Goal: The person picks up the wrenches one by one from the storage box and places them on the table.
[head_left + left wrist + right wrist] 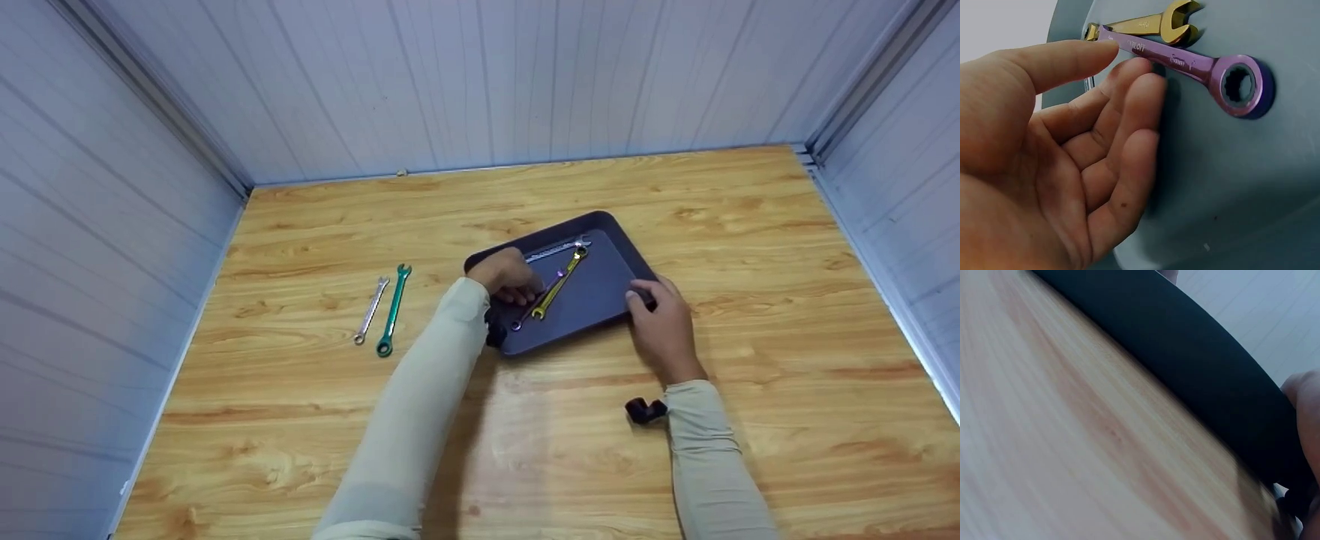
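Observation:
A dark grey tray [600, 289] stands on the table, turned at an angle. Inside it lie a purple combination wrench [1185, 61], a gold one [1140, 26] crossing it, and a silver one [551, 252] toward the back. My left hand [514, 276] is over the tray's left side, fingers loosely bent, thumb tip right at the purple wrench's shaft. That wrench's ring end points away from the fingers in the left wrist view. With my right hand [666, 319] I grip the tray's near right corner, thumb over the rim. The right wrist view shows mostly the tray's outer wall [1185, 354].
Left of the tray, a small silver wrench [371, 311] and a longer green wrench [394, 311] lie side by side on the wooden table [315, 420]. Pale panelled walls [480, 82] enclose the back and both sides. A black wrist camera mount [645, 410] juts from the right sleeve.

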`<state>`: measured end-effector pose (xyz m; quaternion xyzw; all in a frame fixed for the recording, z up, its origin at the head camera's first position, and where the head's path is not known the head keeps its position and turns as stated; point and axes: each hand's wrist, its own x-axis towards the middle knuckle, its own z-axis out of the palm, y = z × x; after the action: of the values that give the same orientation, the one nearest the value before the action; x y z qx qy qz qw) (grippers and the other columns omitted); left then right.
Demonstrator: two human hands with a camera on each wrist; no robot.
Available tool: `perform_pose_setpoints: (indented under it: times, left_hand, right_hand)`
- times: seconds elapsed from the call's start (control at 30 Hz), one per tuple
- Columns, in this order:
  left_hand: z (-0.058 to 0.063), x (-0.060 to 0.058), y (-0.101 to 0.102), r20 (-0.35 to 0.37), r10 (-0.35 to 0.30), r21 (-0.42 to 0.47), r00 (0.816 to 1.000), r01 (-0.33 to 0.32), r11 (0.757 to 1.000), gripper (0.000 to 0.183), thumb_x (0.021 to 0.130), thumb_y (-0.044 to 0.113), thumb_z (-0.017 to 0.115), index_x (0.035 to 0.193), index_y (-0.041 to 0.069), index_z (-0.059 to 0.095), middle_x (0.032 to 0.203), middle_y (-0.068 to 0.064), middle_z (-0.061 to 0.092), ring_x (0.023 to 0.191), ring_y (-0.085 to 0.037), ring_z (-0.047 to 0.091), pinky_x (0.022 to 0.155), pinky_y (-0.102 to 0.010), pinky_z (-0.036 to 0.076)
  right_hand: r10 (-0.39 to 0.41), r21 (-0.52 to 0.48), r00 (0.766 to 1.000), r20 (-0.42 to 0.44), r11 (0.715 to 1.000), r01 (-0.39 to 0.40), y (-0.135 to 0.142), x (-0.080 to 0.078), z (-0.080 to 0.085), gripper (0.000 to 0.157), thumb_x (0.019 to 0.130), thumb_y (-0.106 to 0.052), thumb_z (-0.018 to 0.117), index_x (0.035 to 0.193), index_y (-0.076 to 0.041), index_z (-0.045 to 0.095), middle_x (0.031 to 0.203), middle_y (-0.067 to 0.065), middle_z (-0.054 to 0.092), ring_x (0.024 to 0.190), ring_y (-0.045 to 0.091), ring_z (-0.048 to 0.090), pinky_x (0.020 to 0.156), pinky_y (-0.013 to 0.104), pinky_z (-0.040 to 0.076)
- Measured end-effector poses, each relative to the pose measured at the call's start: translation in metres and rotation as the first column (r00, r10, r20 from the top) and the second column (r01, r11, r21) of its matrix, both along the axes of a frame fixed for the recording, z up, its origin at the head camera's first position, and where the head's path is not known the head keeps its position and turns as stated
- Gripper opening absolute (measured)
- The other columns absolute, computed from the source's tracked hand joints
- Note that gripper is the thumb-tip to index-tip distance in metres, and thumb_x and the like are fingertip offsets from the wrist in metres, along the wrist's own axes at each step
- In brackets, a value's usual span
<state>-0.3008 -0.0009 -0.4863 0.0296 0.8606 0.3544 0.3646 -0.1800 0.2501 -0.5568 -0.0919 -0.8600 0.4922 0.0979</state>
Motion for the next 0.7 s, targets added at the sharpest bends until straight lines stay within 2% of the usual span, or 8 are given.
perform_pose_setpoints:
  times: [0.2,0.33,0.5,0.7]
  left_hand:
    - [-0.004,0.003,0.003,-0.038,0.033,0.014,0.999,-0.033,0.999,0.018,0.087,0.020,0.077,0.076,0.007,0.074,0.070,-0.002,0.069,0.060,-0.013,0.063,0.057,-0.027,0.049]
    - [-0.007,0.006,0.005,-0.068,0.024,-0.015,0.997,-0.026,1.000,0.018,0.086,0.020,0.079,0.074,0.007,0.075,0.068,-0.002,0.069,0.059,-0.013,0.062,0.056,-0.027,0.048]
    - [-0.008,0.006,0.007,-0.065,0.007,-0.040,0.998,-0.009,0.999,0.020,0.086,0.020,0.079,0.072,0.008,0.074,0.066,-0.001,0.068,0.057,-0.012,0.060,0.055,-0.026,0.047]
    - [-0.011,0.004,0.007,-0.059,0.010,-0.029,0.998,-0.012,1.000,0.023,0.086,0.022,0.079,0.068,0.009,0.072,0.064,0.000,0.066,0.055,-0.011,0.057,0.054,-0.026,0.044]
  right_hand:
    - [-0.009,0.006,1.000,-0.019,1.000,0.009,-0.001,-0.001,0.000,0.038,0.100,-0.032,0.060,0.127,-0.006,0.067,0.149,0.017,0.045,0.140,0.036,0.037,0.116,0.048,0.027]
    - [-0.008,0.007,1.000,-0.023,1.000,0.008,-0.001,-0.001,-0.002,0.037,0.100,-0.030,0.061,0.126,-0.006,0.067,0.148,0.016,0.046,0.140,0.035,0.038,0.116,0.048,0.027]
    - [-0.003,0.004,1.000,-0.017,1.000,0.003,-0.001,0.000,-0.001,0.038,0.100,-0.031,0.060,0.127,-0.006,0.067,0.148,0.017,0.046,0.140,0.036,0.037,0.116,0.050,0.026]
    - [-0.003,0.019,1.000,-0.031,1.000,0.003,-0.001,0.001,-0.001,0.037,0.100,-0.032,0.059,0.126,-0.007,0.067,0.147,0.015,0.047,0.140,0.034,0.039,0.115,0.049,0.027]
